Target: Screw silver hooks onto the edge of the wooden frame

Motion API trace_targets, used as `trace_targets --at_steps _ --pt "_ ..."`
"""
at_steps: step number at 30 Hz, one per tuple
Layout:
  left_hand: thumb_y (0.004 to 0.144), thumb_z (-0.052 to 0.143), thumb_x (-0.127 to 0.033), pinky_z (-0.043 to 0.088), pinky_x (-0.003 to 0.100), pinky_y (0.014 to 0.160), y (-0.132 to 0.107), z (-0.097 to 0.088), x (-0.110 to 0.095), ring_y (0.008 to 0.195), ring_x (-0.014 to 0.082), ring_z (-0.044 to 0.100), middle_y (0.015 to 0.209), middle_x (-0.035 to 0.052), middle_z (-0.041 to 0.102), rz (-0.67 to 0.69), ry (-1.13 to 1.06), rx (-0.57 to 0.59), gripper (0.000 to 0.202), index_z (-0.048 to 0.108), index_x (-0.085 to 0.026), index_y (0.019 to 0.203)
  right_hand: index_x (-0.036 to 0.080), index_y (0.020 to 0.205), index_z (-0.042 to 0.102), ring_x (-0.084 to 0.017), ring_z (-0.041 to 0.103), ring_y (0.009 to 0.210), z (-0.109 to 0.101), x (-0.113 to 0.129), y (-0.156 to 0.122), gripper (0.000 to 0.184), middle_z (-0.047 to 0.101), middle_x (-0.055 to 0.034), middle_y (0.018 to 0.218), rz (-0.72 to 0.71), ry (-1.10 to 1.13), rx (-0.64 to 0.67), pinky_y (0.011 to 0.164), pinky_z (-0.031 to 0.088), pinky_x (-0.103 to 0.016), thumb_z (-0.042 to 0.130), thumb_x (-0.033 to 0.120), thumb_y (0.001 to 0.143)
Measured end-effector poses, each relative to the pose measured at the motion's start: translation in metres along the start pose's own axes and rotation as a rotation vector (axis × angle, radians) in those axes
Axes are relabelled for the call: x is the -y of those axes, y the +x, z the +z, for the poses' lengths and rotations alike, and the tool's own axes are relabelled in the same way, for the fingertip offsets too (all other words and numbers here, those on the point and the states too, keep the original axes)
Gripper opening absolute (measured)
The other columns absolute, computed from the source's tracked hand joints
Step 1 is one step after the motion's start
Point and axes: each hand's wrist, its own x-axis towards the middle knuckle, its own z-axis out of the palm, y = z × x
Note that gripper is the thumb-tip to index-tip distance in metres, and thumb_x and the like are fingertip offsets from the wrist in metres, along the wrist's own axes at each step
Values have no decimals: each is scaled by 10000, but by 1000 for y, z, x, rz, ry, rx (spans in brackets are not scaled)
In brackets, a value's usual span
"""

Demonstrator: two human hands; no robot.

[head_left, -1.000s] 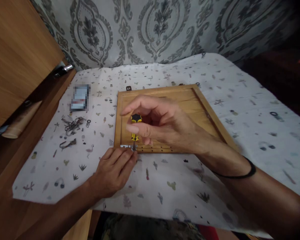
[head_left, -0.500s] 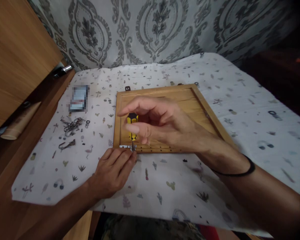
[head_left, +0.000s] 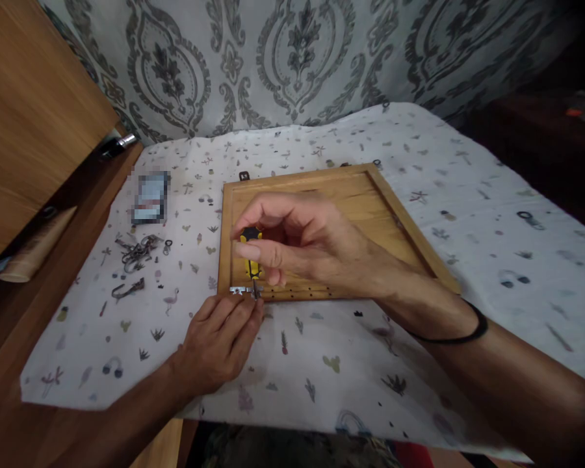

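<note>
The right hand (head_left: 312,244) is closed around a little screwdriver (head_left: 250,250). Its tip sits on a small metal piece (head_left: 238,290) just past the left hand (head_left: 219,344). That hand's flat, open fingers press the piece against the wooden board (head_left: 351,195). It looks like screwing, which needs a straight tool.

A home: patterned curtain (head_left: 297,58), printed tablecloth (head_left: 322,351), wooden cupboard (head_left: 29,110).

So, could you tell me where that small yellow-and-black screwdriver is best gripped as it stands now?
Pinch the screwdriver by its handle from above and the right, as the right hand does. It stands almost upright, tip down on the metal bracket at the near-left corner of the wooden frame, and the left hand crowds the near side with its fingertips.
</note>
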Motion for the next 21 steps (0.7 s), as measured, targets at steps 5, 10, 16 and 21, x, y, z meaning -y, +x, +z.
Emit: trace_targets --at_steps 5,10,16,21 --pt "951 609 -62 471 397 769 2 -1 -1 919 289 653 959 161 762 7 -21 9 178 684 5 1099 189 1032 659 -71 609 545 -1 2 -1 98 616 65 661 0 -50 42 544 547 -186 651 260 965" --pt "963 595 -59 472 405 774 0 0 -1 970 308 648 1001 185 765 9 -23 2 182 680 15 1107 208 762 543 -48 471 480 6 -5 3 300 524 80 620 -54 -70 -72 415 411 -168 801 328 854" --pt "958 617 -68 477 399 779 -1 0 0 944 295 651 1003 169 769 -1 -7 9 190 681 5 1121 209 800 532 -56 489 550 3 -5 3 285 578 59 723 -60 -74 -55 473 427 -184 799 297 850" --pt "958 615 -68 479 401 767 -1 0 0 942 297 654 1003 172 766 -2 -3 11 194 681 6 1125 187 962 621 -62 562 583 -6 3 1 88 564 70 706 -23 -74 78 538 475 -182 692 165 914"
